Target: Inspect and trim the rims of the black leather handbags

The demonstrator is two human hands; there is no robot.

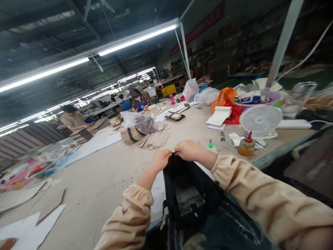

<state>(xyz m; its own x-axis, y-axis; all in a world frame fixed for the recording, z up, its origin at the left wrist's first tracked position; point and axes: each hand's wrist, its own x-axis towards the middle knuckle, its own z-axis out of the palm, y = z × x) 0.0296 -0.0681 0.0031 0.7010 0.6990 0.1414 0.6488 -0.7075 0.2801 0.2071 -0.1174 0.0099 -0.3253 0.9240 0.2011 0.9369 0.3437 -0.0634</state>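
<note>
own hands [187, 150]: 2 | black fabric piece [204, 184]: 1 | fan [260, 119]: 1 | amber bottle [246, 149]: 1

your left arm [127, 215] and right arm [262, 194] stretch forward, wrists [208, 158] bare; your left hand [161, 160] and right hand [187, 150] sit nearly touching, fingers [168, 153] curled into a pinch, backs turned up.

Factory workshop: strip lights [137, 40], broad worktable [104, 187], aproned worker [142, 105]

Loose beige sleeves [260, 191] end in gathered cuffs [139, 195]; a dark outlined motif [126, 206] marks the left.
</note>
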